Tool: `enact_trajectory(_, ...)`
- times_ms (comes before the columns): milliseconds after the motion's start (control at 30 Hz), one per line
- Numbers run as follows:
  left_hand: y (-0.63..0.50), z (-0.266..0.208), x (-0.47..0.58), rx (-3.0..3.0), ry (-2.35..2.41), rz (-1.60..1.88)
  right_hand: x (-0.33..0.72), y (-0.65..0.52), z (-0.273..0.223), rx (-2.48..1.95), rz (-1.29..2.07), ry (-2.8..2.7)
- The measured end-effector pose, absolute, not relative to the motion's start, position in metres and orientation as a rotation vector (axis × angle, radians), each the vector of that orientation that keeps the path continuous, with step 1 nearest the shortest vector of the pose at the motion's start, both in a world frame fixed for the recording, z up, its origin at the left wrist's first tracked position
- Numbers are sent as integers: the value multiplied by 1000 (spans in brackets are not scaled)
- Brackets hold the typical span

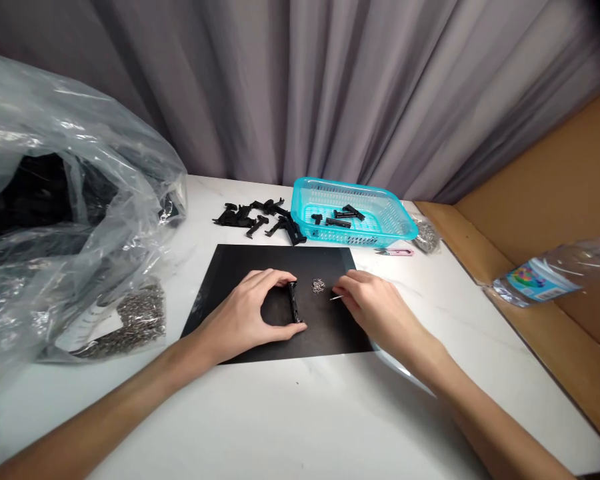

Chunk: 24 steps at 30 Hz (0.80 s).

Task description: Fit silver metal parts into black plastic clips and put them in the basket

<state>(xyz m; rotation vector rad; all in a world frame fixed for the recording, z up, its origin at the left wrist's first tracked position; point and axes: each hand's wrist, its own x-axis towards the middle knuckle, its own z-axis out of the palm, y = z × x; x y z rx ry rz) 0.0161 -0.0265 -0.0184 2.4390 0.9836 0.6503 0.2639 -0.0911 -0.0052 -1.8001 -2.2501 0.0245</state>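
Observation:
Between the thumb and fingers of my left hand (253,308) is a slim black plastic part (293,302), gripped by its two ends above a black mat (245,263). My right hand (367,297) is closed in a pinch on a small thin metal pin (335,297), whose pale tip sticks out to the left. A little pile of small shiny metal pieces (319,287) lies on the mat between both hands, touching neither. Their exact kind is too small to make out.
Behind the mat stand a turquoise basket (355,239) with several black parts and a heap of black parts (257,217). Pink-handled snips (395,253) lie nearby. Plastic bags (140,313) fill the left. A bottle (545,277) lies by the cardboard (545,193) at right.

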Motion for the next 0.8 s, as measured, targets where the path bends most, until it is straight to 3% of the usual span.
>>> enact_trajectory(167, -28, -18, 16, 2424, 965, 643, 278, -100, 8, -1756, 279, -2223)
enact_trajectory(400, -30, -20, 17, 2422, 954, 670, 263, -117, -3, -1595, -56, -2560)
enact_trajectory(633, -30, -19, 16, 2453, 939, 655, 244, -104, -19, -1771, -242, -2266)
enact_trajectory(800, -30, -17, 16, 2430, 936, 631, 258, -100, -8, -1792, -22, -2143)
